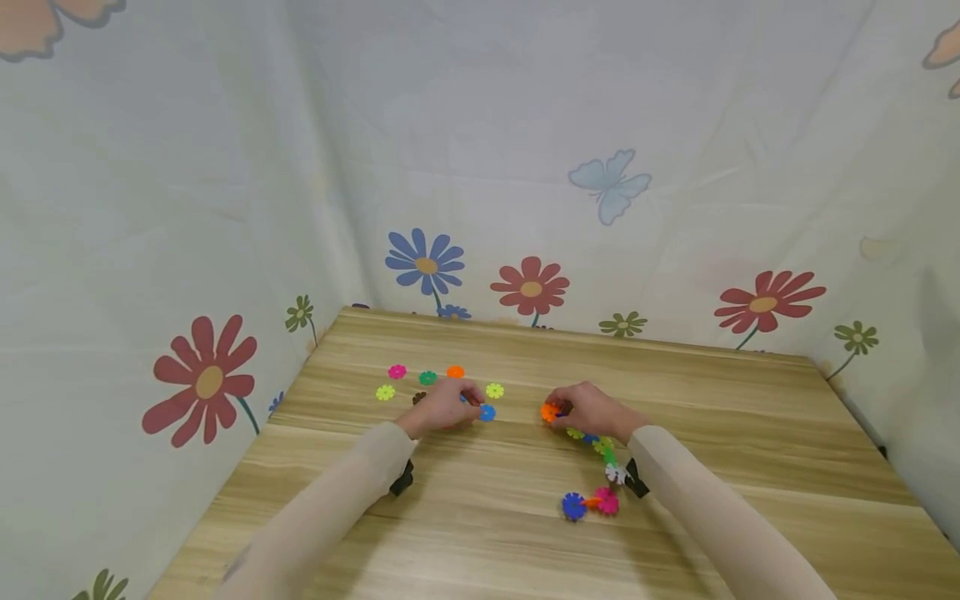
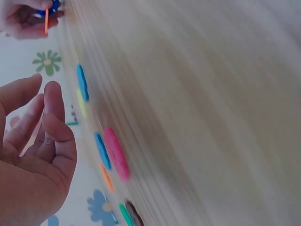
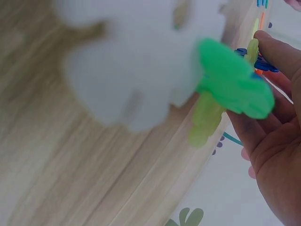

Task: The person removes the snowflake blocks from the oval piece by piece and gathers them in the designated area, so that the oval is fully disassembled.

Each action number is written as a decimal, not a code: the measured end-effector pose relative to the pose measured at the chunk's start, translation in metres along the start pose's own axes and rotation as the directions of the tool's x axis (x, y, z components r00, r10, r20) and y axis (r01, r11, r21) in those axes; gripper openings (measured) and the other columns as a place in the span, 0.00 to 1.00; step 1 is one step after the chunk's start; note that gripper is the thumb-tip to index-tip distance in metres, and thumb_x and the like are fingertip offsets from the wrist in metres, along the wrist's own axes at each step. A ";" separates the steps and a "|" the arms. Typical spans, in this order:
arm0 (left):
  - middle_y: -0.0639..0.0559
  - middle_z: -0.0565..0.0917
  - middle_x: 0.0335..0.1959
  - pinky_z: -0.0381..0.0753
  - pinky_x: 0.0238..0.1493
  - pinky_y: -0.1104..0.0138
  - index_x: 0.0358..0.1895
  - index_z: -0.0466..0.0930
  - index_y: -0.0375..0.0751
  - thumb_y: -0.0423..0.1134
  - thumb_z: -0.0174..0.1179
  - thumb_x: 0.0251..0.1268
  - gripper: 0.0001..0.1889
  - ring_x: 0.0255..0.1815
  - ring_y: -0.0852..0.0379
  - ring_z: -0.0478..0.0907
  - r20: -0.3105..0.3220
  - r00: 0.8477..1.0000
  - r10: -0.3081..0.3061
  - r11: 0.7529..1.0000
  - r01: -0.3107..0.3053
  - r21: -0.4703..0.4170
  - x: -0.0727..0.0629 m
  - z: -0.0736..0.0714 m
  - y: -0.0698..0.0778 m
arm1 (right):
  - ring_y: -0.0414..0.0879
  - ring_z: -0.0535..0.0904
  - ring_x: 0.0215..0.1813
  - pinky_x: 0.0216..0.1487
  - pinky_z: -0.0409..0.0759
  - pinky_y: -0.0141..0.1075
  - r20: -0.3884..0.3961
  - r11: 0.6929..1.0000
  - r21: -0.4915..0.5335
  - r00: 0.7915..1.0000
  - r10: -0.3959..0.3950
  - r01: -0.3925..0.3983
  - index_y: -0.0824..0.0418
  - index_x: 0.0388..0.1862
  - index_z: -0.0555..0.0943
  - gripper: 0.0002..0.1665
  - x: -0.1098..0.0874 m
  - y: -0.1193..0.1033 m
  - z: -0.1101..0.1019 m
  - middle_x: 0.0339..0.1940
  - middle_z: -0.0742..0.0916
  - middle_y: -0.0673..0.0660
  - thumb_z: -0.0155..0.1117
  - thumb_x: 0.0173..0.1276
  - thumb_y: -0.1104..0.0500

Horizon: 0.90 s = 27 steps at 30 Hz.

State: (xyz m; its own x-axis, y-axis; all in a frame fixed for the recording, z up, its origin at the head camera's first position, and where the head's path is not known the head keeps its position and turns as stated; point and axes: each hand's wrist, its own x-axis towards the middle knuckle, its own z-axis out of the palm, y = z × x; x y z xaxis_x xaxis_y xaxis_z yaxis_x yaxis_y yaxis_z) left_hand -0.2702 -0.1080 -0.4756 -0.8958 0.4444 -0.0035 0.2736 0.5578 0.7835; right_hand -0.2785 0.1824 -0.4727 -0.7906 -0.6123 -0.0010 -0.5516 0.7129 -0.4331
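My left hand (image 1: 448,404) hovers low over the table with its fingers loosely bent and nothing between them. Just beside its fingertips lies a light blue snowflake disc (image 1: 487,412), also seen in the left wrist view (image 2: 82,82). My right hand (image 1: 596,410) pinches the far end of a chain of interlocked snowflake discs, around an orange disc (image 1: 550,412) and a dark blue disc (image 3: 265,65). From there the chain runs back under the wrist through a green disc (image 3: 235,77) and a white disc (image 1: 615,473), towards a pink disc (image 1: 607,501) and a blue disc (image 1: 574,506).
Loose discs lie around my left hand: a pink one (image 1: 397,372), a green one (image 1: 427,377), an orange one (image 1: 455,372), a brown one (image 1: 420,398) and yellow ones (image 1: 385,392). A flower-printed cloth (image 1: 480,167) hangs behind the wooden table (image 1: 712,400).
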 end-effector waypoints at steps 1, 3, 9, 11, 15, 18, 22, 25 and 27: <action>0.51 0.79 0.30 0.75 0.29 0.68 0.38 0.80 0.34 0.32 0.64 0.58 0.07 0.28 0.56 0.76 0.005 1.000 0.000 1.000 0.001 -0.014 0.002 0.003 0.002 | 0.39 0.77 0.37 0.43 0.78 0.36 0.000 1.000 -0.003 1.000 0.001 -0.001 0.60 0.48 0.81 0.17 0.000 0.000 0.000 0.37 0.83 0.48 0.70 0.61 0.57; 0.50 0.79 0.30 0.76 0.28 0.69 0.38 0.80 0.33 0.32 0.63 0.59 0.06 0.28 0.54 0.78 0.013 1.000 0.004 0.999 -0.004 -0.037 0.005 0.010 0.006 | 0.39 0.78 0.38 0.44 0.78 0.36 0.000 1.000 -0.005 1.000 0.008 -0.008 0.60 0.49 0.81 0.18 0.000 0.000 0.000 0.37 0.83 0.48 0.70 0.60 0.57; 0.50 0.80 0.28 0.77 0.29 0.69 0.37 0.81 0.35 0.32 0.62 0.60 0.04 0.29 0.52 0.80 0.012 1.000 -0.003 0.998 0.003 -0.056 0.013 0.027 0.015 | 0.40 0.78 0.38 0.45 0.78 0.38 0.001 0.999 -0.010 0.999 0.033 -0.033 0.62 0.50 0.81 0.20 0.000 -0.001 0.000 0.38 0.84 0.49 0.70 0.60 0.56; 0.51 0.81 0.28 0.77 0.30 0.69 0.37 0.81 0.36 0.33 0.62 0.61 0.05 0.29 0.54 0.80 0.015 1.000 -0.022 0.998 0.023 -0.058 0.016 0.033 0.016 | 0.40 0.78 0.38 0.45 0.78 0.38 0.002 0.999 -0.012 0.999 0.033 -0.033 0.62 0.50 0.81 0.20 0.000 -0.001 0.000 0.38 0.84 0.49 0.70 0.60 0.56; 0.49 0.82 0.28 0.77 0.29 0.69 0.37 0.82 0.37 0.34 0.62 0.62 0.04 0.28 0.55 0.80 0.026 0.998 -0.061 0.994 0.064 -0.091 0.019 0.042 0.020 | 0.41 0.78 0.38 0.44 0.78 0.38 0.000 1.000 -0.002 1.000 0.018 -0.018 0.62 0.49 0.81 0.19 0.001 -0.001 0.000 0.38 0.84 0.49 0.70 0.61 0.56; 0.47 0.83 0.28 0.76 0.29 0.69 0.36 0.82 0.38 0.34 0.62 0.62 0.03 0.27 0.55 0.81 0.029 0.998 -0.060 0.992 0.063 -0.106 0.020 0.047 0.022 | 0.40 0.78 0.38 0.43 0.78 0.37 -0.002 1.000 0.001 1.000 0.005 -0.005 0.62 0.49 0.81 0.19 0.001 0.000 0.001 0.38 0.84 0.49 0.69 0.61 0.55; 0.48 0.84 0.26 0.75 0.27 0.69 0.35 0.83 0.39 0.35 0.62 0.62 0.04 0.26 0.56 0.81 0.034 0.997 -0.069 0.991 0.072 -0.115 0.023 0.052 0.024 | 0.40 0.78 0.38 0.43 0.78 0.37 -0.003 1.000 -0.004 1.000 0.001 -0.001 0.62 0.49 0.81 0.19 0.000 0.000 0.002 0.38 0.84 0.48 0.69 0.61 0.55; 0.49 0.84 0.27 0.76 0.26 0.69 0.35 0.83 0.39 0.37 0.62 0.62 0.04 0.25 0.57 0.81 0.042 0.994 -0.102 0.984 0.107 -0.145 0.025 0.055 0.025 | 0.40 0.79 0.38 0.44 0.78 0.38 -0.006 1.000 -0.003 1.000 0.003 -0.003 0.62 0.49 0.81 0.19 0.000 0.000 0.002 0.38 0.84 0.48 0.69 0.61 0.55; 0.49 0.84 0.27 0.77 0.26 0.68 0.37 0.82 0.38 0.37 0.62 0.63 0.05 0.26 0.57 0.81 0.052 0.991 -0.121 0.975 0.128 -0.181 0.027 0.057 0.026 | 0.41 0.79 0.38 0.44 0.78 0.38 -0.004 1.000 0.000 1.000 0.000 0.000 0.61 0.48 0.81 0.18 0.000 0.000 0.001 0.38 0.85 0.49 0.69 0.61 0.56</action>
State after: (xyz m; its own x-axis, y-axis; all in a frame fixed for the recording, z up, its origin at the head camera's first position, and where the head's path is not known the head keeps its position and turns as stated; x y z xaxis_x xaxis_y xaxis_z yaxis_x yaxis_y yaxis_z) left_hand -0.2672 -0.0417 -0.4907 -0.9029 0.4097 -0.1303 0.0888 0.4742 0.8759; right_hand -0.2777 0.1822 -0.4733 -0.7919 -0.6107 0.0030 -0.5515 0.7131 -0.4329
